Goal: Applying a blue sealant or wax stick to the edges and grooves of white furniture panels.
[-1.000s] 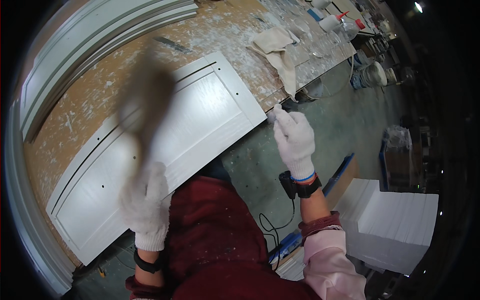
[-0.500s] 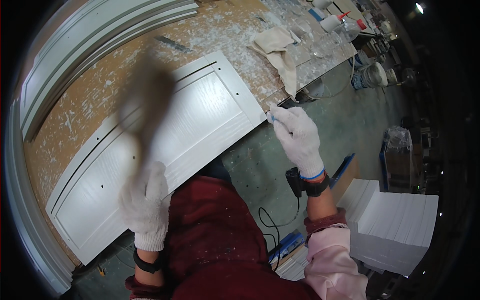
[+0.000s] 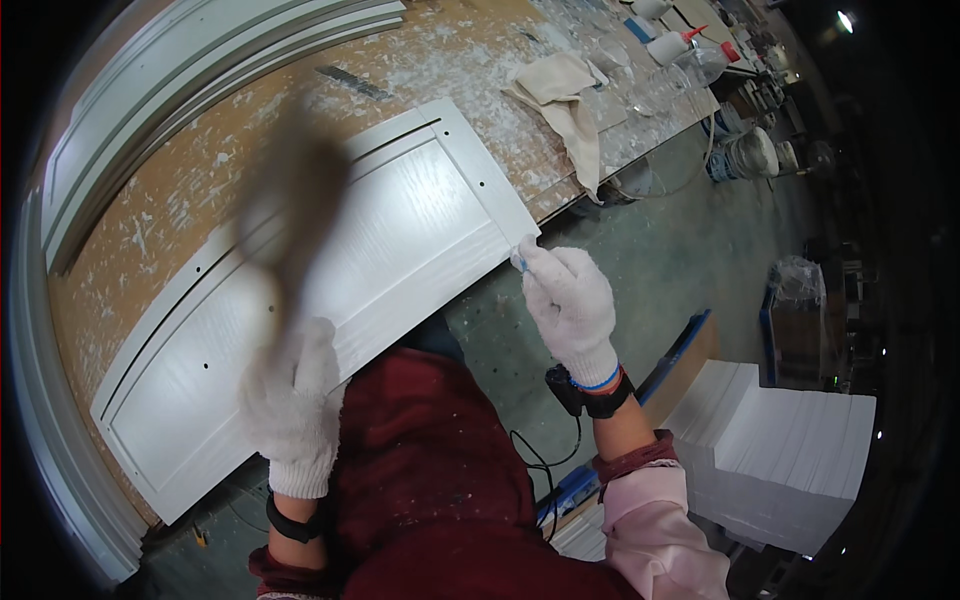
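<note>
A white arched panel (image 3: 400, 226) with a recessed centre and small dark holes lies on the workbench, its near edge overhanging toward me. My left hand (image 3: 292, 408), in a white knit glove, rests on the panel near its front edge, fingers stretched out; a dark blur hides part of the view just above them. At the panel's right corner my gloved right hand (image 3: 570, 305) has its fingertips pinched together against the edge. A bit of blue and white shows at those fingertips, too small to name.
A scuffed wooden workbench (image 3: 150, 235) carries stacked curved white mouldings (image 3: 130, 120) at far left. Beyond the panel lie a cream cloth (image 3: 560, 95), a clear plastic bottle (image 3: 665, 88) and a white bottle (image 3: 668, 47). Stacked white boards (image 3: 785, 450) and a cable (image 3: 545, 465) are at right.
My right hand has moved left and slightly down, onto the panel's right corner. My left hand stays in place on the panel.
</note>
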Demonstrator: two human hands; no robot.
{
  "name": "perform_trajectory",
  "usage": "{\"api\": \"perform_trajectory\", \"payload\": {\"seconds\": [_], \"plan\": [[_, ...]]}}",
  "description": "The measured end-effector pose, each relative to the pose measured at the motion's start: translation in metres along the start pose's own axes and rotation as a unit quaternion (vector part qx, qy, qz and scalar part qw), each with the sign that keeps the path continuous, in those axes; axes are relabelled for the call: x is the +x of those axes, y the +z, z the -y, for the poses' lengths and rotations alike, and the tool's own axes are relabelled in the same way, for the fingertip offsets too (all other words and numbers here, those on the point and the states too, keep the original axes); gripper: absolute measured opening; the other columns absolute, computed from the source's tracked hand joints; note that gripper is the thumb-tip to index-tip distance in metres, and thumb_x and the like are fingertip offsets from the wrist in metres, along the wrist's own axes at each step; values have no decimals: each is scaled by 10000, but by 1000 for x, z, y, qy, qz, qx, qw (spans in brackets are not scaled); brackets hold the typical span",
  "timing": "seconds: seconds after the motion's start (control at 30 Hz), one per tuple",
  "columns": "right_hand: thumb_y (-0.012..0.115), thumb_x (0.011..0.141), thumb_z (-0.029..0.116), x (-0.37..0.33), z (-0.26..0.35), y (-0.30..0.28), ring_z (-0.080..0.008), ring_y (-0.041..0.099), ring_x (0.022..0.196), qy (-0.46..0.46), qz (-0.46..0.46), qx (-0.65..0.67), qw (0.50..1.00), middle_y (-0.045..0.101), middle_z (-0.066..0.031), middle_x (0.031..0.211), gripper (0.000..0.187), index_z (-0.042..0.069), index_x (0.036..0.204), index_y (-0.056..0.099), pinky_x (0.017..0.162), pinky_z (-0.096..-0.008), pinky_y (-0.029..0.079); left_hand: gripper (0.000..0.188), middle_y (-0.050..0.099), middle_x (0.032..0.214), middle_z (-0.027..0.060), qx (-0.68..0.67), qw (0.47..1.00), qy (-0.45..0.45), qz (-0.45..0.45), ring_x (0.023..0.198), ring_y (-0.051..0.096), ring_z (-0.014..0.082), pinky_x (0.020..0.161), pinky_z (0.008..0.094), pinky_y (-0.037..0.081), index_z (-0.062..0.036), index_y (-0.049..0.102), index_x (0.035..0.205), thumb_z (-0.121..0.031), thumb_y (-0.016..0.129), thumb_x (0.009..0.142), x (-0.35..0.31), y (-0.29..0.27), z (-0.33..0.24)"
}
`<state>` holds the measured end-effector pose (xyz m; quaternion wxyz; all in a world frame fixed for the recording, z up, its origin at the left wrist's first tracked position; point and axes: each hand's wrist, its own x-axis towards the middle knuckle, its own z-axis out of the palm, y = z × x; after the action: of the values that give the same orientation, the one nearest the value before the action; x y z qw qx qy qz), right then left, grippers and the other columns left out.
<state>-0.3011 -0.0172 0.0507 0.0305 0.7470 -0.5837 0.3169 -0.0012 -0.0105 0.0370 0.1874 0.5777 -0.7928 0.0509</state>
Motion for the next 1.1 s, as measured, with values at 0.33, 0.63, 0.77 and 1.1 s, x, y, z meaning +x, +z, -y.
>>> {"api": "perform_trajectory", "payload": {"seconds": [0.33,0.63,0.77,1.1], "plan": [[680,750,-25,-3,-2,6,-276,575,686,-7,-8,-16,1000,576,-71,748,418,75,1156,656,601,-381,485,707,597,983,-16,-23,1000,3,-4,900,585,220,801,356,467,-207,644,1226,-160,850,551,2,3,3],[660,816,30,3,-1,-22,-182,630,756,176,48,125,975,659,-83,931,325,54,1140,683,681,-294,509,659,595,959,-15,-55,998,-1,11,863,565,219,765,357,454,-191,640,1205,-152,828,575,2,-5,2],[668,810,37,29,-5,-30,-171,645,857,207,67,188,958,656,-99,968,373,40,1183,661,764,-275,508,308,597,844,-21,-58,998,-9,-17,734,574,211,606,351,461,-213,696,1051,-83,727,773,2,-7,0],[688,852,185,110,-30,-8,-271,656,938,111,138,81,981,667,-156,1065,371,50,1195,643,829,-347,511,425,586,1044,51,-56,997,14,52,1007,582,271,882,422,482,-171,631,1172,-47,707,773,-23,-23,3]]}}
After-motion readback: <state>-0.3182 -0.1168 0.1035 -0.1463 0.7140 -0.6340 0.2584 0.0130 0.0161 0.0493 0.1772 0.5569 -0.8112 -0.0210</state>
